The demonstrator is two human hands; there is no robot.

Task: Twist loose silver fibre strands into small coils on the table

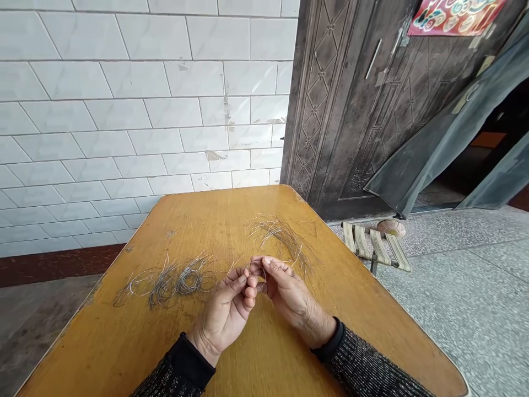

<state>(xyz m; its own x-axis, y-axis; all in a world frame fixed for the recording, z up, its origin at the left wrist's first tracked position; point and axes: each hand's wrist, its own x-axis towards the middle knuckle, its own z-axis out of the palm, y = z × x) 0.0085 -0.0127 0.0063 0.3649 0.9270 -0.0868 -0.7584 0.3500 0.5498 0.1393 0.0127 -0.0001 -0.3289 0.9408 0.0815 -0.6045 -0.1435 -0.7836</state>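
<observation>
My left hand (231, 300) and my right hand (285, 289) meet above the middle of the wooden table, fingertips nearly touching. Between them runs a thin wire (265, 273), bent into a small loop, with each hand pinching part of it. One wire end sticks out past my right fingers. On the table to the left lie several coiled wires (190, 281), grey and tangled, with loose ends pointing up. Beyond my right hand is a spread bunch of loose, mostly straight wires (283, 234).
The wooden table (198, 220) reaches a white tiled wall (136, 77). A dark carved door (330, 110) stands at the back right, with a grey curtain (438, 132) beside it. A folding stool (376, 245) with striped straps is on the floor to the right.
</observation>
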